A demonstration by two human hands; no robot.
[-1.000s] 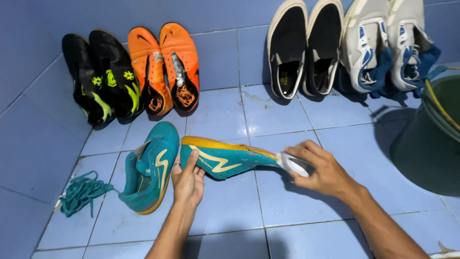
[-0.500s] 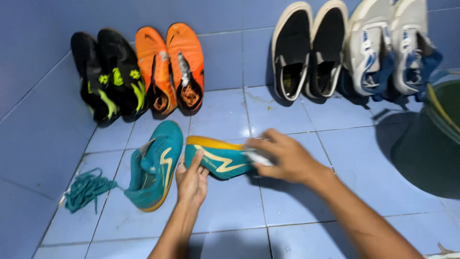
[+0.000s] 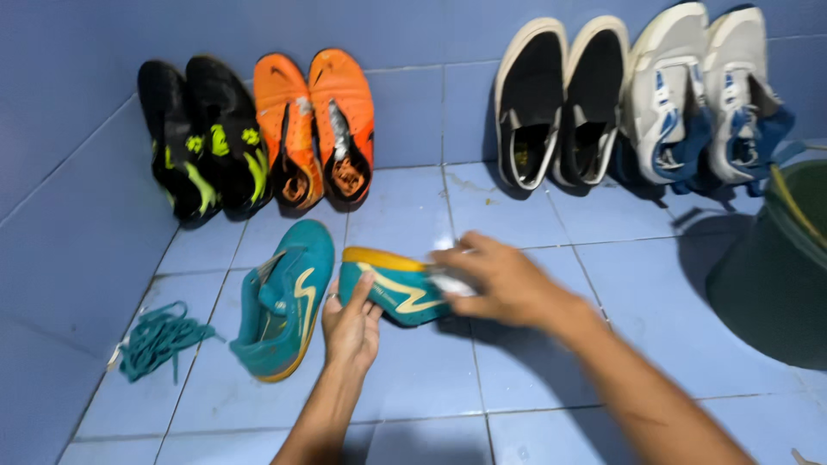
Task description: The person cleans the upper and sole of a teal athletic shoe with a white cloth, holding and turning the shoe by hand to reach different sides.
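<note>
Teal shoe [image 3: 392, 288] tipped on edge between left hand [image 3: 351, 325] and right hand [image 3: 500, 280].

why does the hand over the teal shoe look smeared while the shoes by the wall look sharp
Head view: the right hand is motion-blurred over the teal and yellow shoe lying on its side; the left hand and the orange pair of shoes stay sharper; the dark green bucket casts a soft shadow on the blue tiled floor.

Hands [image 3: 431, 301] on teal shoe [image 3: 392, 293] (blue tiles)
</note>
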